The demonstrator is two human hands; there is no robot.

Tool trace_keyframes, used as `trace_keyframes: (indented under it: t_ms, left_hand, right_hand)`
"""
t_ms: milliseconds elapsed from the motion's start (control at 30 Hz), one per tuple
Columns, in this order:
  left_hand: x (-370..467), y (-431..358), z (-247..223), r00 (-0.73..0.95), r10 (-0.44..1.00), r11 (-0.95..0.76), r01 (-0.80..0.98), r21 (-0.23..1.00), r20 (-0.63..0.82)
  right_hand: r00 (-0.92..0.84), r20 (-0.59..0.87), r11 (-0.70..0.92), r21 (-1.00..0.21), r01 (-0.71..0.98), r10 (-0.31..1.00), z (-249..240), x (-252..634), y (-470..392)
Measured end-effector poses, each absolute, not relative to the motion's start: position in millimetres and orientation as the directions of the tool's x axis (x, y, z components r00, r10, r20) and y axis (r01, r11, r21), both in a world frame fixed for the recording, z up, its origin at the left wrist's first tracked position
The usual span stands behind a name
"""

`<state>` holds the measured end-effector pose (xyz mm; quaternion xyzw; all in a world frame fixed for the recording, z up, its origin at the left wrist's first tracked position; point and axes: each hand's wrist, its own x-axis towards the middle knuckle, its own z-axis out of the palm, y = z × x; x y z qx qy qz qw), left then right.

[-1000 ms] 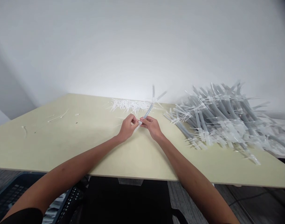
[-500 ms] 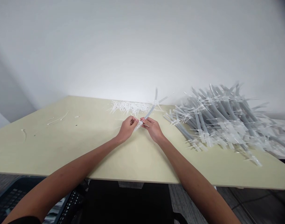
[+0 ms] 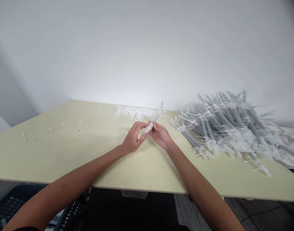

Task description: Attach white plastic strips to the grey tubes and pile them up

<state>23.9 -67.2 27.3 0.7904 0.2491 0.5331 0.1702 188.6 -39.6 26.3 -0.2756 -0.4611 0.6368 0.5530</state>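
Just above the table, in the middle of the head view, is a grey flexible tube point(image 3: 156, 117) with a whitish translucent sleeve point(image 3: 148, 128) on its near end. My left hand point(image 3: 132, 138) has its thumb and fingertips closed on either side of that sleeve. Gripping the tube just behind the sleeve is my right hand point(image 3: 161, 134), its fingers partly hidden. The far end of the tube points up and away. A heap of thin white cable ties point(image 3: 134, 112) lies behind my hands.
A large pile of similar grey tubes point(image 3: 230, 114) with ties and clear ends covers the table's right side. Loose ties point(image 3: 61, 124) and small scraps lie on the left of the table point(image 3: 72, 160). A dark plastic crate point(image 3: 68, 210) stands below the front edge.
The tube has turned, and its branching far end now looks narrower and lower. My left hand has gone from a pinch near the end to a wider hold across the sleeve.
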Motion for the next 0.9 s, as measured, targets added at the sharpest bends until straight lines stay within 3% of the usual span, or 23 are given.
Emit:
trace_keyframes:
  t_ms: [100,200,533,667,767,900]
  left_hand:
    - [23,-72,27,0.383,0.414,-0.91,0.17,0.377,0.826]
    - [25,-76,29,0.444,0.334,-0.943,0.159,0.294,0.831]
    - [27,-78,31,0.47,0.309,-0.951,0.154,0.268,0.827]
    - [28,-80,31,0.433,0.369,-0.928,0.132,0.347,0.822]
    - [30,-79,33,0.295,0.54,-0.84,0.129,0.527,0.788]
    - [33,-69,31,0.134,0.782,-0.623,0.178,0.762,0.609]
  right_hand:
    - [-0.239,0.181,0.045,-0.875,-0.481,0.954,33,190,-42]
    - [-0.205,0.207,0.086,-0.873,-0.481,0.957,37,191,-44]
    - [-0.216,0.208,0.077,-0.865,-0.495,0.954,39,192,-46]
    - [-0.178,0.209,0.107,-0.882,-0.459,0.962,40,191,-47]
    - [-0.151,0.214,0.132,-0.895,-0.427,0.965,38,189,-46]
    - [-0.125,0.226,0.162,-0.908,-0.387,0.966,33,185,-45]
